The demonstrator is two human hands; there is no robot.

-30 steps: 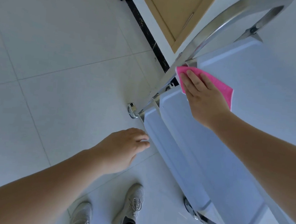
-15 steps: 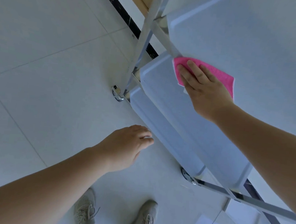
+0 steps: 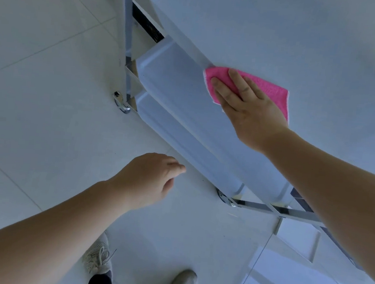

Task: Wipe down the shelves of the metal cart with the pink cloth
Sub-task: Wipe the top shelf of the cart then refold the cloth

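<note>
I see my right hand (image 3: 247, 104) lying flat on the pink cloth (image 3: 268, 90), with the fingers straight and pressing it down on the top shelf (image 3: 283, 36) of the metal cart (image 3: 185, 109), close to the shelf's near edge. The cloth shows on both sides of the hand. Two lower shelves are visible under this edge. My left hand (image 3: 148, 179) hangs over the tiled floor (image 3: 39, 81) beside the cart, the fingers loosely curled, and it holds nothing. Below, my two grey shoes (image 3: 99, 259) stand on the floor. A caster wheel (image 3: 120, 101) is at the cart's far corner.
</note>
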